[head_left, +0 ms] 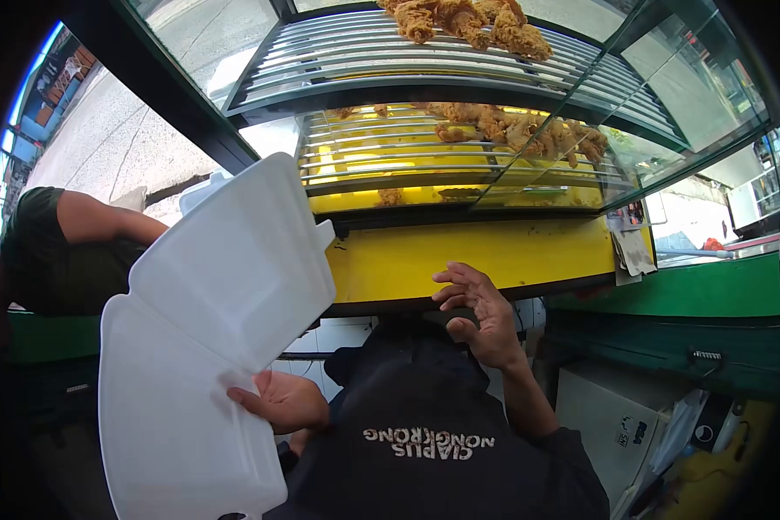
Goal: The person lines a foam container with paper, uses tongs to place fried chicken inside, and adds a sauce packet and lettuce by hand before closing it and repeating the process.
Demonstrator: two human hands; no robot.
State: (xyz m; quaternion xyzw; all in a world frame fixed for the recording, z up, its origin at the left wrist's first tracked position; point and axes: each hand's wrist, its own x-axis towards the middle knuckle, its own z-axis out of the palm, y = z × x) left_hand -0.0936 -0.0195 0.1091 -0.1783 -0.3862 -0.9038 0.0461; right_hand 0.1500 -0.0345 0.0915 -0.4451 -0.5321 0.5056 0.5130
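Note:
An opened white foam box (pixel 225 251) fills the left of the view, its two halves spread apart along the crease. My left hand (pixel 286 404) grips it near the crease, with the thumb on the inner face and the other fingers hidden behind. My right hand (pixel 479 316) is raised in front of the yellow counter (pixel 459 251), fingers apart and slightly bent, holding nothing. Beyond the counter, fried chicken pieces (pixel 468 24) lie on the upper rack of a glass case, and more pieces (pixel 529 132) lie on the rack below.
Another person's arm (pixel 104 221) in a dark sleeve is at the left, behind the foam box. Glass panels and dark frame bars of the display case (pixel 390 91) stand ahead. A white carton (pixel 615 433) sits at the lower right. Papers (pixel 634 251) hang at the counter's right end.

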